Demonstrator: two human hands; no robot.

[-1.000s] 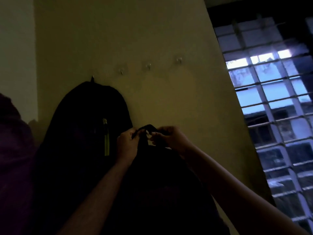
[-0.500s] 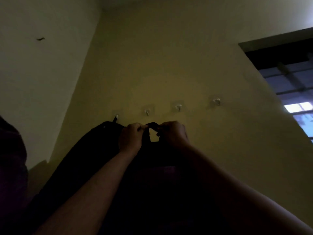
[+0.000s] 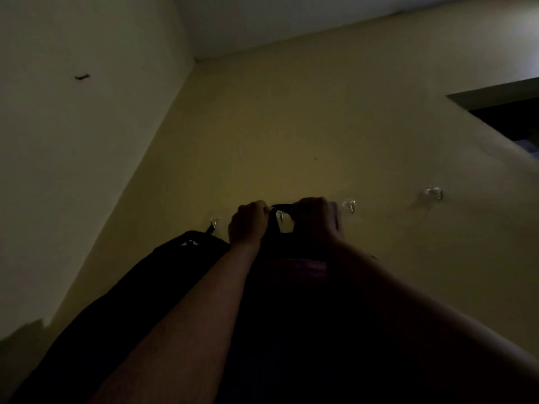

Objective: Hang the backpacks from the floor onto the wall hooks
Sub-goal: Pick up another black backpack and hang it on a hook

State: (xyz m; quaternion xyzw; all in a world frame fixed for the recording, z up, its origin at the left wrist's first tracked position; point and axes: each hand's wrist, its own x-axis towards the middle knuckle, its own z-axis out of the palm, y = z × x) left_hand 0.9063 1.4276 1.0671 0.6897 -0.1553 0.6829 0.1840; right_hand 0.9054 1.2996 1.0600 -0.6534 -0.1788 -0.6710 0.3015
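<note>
— Against a dim yellow wall, what are the two bare hands doing?

— Both are raised to a row of clear wall hooks. The left hand and right hand are each closed on the ends of a dark carry loop, stretching it open around the second hook, which shows through the gap.

— And the bag itself?

— The second backpack hangs below the loop between the forearms, a dark mass with a faint purple patch near its top. Whether the loop already bears on the hook cannot be told in this light.

— Anything else on the wall?

— A first backpack hangs at left from the first hook, its strap caught there. Two more hooks, the third hook and the fourth hook, sit bare to the right. A window recess cuts the upper right corner.
</note>
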